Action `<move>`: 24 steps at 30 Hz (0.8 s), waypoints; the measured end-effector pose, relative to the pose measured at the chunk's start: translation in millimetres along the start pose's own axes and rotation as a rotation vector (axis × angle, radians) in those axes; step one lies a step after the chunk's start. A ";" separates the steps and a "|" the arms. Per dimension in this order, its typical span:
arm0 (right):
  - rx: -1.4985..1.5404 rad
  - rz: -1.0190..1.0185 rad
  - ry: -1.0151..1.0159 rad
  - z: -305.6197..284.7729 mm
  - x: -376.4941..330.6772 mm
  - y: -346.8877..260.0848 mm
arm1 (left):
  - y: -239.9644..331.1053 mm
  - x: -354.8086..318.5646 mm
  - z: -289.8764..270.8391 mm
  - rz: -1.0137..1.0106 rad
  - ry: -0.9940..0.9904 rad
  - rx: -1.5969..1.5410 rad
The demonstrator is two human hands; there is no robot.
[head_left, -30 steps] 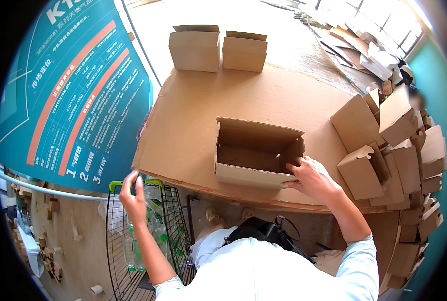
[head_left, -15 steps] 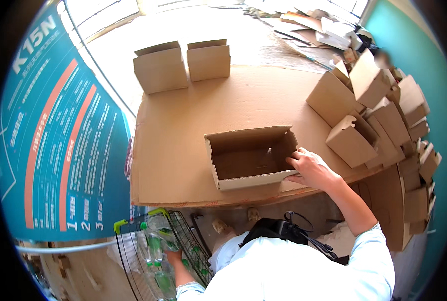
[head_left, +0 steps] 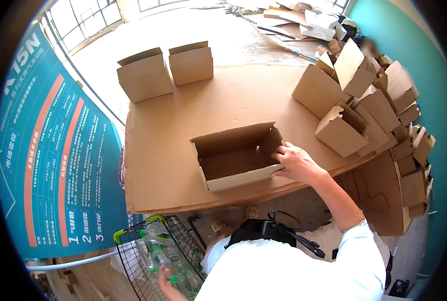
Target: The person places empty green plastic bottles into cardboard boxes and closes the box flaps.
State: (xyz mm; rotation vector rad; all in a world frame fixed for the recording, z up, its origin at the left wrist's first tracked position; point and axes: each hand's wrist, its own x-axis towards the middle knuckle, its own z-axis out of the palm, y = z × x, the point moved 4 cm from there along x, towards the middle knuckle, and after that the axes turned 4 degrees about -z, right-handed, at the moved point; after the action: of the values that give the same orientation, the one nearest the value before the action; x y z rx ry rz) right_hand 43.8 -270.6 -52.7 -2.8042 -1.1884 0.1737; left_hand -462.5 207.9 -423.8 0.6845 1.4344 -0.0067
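An open cardboard box (head_left: 236, 176) stands near the front edge of the cardboard-topped table (head_left: 158, 165), its inside bare. My right hand (head_left: 294, 163) grips the box's right end, fingers over the rim and thumb against the outside. Low at the left, my left hand (head_left: 166, 283) is inside a black wire cart (head_left: 128, 258) with green corners. Its fingers lie around a clear plastic bottle (head_left: 158, 255) with a green cap, partly hiding it. Several similar bottles lie about it in the cart.
Two upright cardboard boxes (head_left: 145, 78) stand at the table's far left. Several open boxes (head_left: 341, 131) are heaped at the right, against a teal wall (head_left: 409, 45). A teal banner (head_left: 65, 165) rises at the left. Scrap cardboard (head_left: 293, 22) lies on the floor beyond.
My left hand has shifted down and left within the cart, and a bottle beside it now lies at a different angle. My right hand stays on the box; the whole view has shifted slightly.
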 end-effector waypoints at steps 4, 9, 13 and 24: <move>0.037 0.016 -0.067 -3.2 4.3 2.2 | 30.8 -58.2 -14.3 0.478 -0.103 -0.222; 0.039 -0.070 -0.078 -6.3 9.7 6.6 | 160.0 -243.3 152.4 1.204 -0.448 -0.359; 0.026 -0.105 -0.050 1.0 7.0 6.9 | 225.6 -364.4 320.7 1.242 -1.111 -0.337; 0.249 -0.089 0.147 -0.2 -10.8 21.8 | 158.1 -408.6 594.3 1.434 -0.900 1.365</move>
State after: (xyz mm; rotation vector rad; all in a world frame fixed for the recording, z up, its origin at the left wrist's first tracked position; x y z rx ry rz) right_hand 51.9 -293.5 -54.5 -2.4988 -1.1660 0.0997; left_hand 66.3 -82.2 2.1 2.3027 -0.3522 -0.1598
